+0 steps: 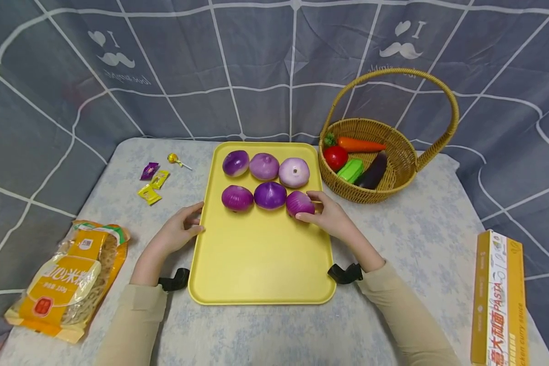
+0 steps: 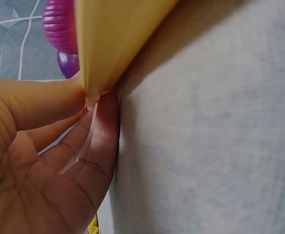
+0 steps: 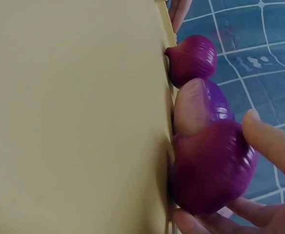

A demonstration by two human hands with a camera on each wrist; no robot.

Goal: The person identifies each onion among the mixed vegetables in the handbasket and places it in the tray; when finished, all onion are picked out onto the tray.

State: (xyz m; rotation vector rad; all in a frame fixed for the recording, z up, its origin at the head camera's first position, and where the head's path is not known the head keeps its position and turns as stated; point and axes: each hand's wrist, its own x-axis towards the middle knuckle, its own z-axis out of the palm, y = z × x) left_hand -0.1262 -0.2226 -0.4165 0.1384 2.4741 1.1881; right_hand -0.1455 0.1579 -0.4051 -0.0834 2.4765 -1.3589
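Observation:
Two rows of purple onions sit on a yellow tray [image 1: 261, 259], three in the back row and three in the front. My right hand [image 1: 326, 213] holds the rightmost front onion [image 1: 299, 204], thumb on its near side and fingers round its far side. In the right wrist view that onion [image 3: 213, 168] rests on the tray against a darker onion [image 3: 201, 107]. My left hand [image 1: 179, 230] is at the tray's left edge. The left wrist view shows its thumb and fingers pinching the tray rim [image 2: 96, 87].
A wicker basket [image 1: 404, 185] with a carrot, tomato, eggplant and green vegetable stands at the back right. Wrapped candies [image 1: 149, 194] and a lollipop [image 1: 174, 158] lie back left. A food bag [image 1: 68, 279] is at left, a pasta box [image 1: 498, 300] at right.

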